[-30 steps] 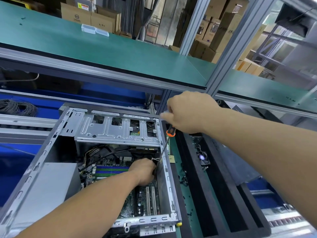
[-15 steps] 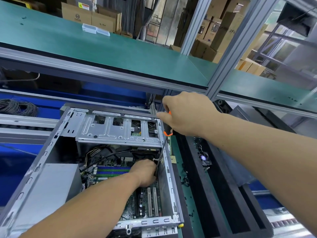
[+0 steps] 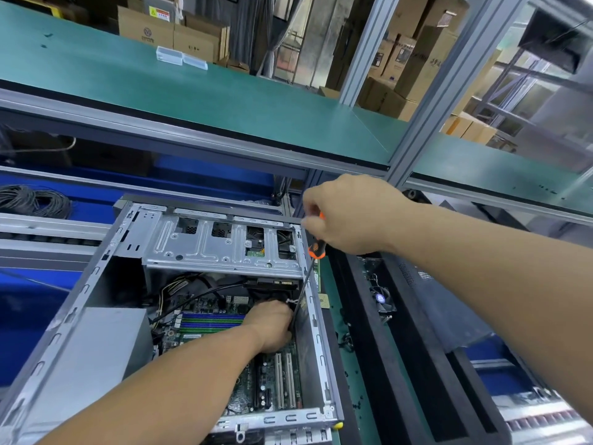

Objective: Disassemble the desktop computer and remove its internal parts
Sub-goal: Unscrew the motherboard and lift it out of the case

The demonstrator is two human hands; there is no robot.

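Two hands were inside or over the open PC case (image 3: 73, 313), which lay on its side at the near bench edge. Inside: green motherboard (image 3: 256, 380) w/ white slots, blue-green RAM strip (image 3: 211, 321), grey PSU box (image 3: 93, 345) at left, silver drive cage (image 3: 221, 242) across the far end. Left hand (image 3: 272, 326) was down on the board by the case's right wall, fingers curled; couldn't tell what it gripped. Right hand (image 3: 346, 213) clutched an orange-black screwdriver (image 3: 313, 252), shaft angling down toward the left hand. Beside the case, black foam tray (image 3: 414, 348) held a small fan (image 3: 380, 298). Green shelf (image 3: 224, 101) hung overhead; cable coil (image 3: 32, 200) far left.
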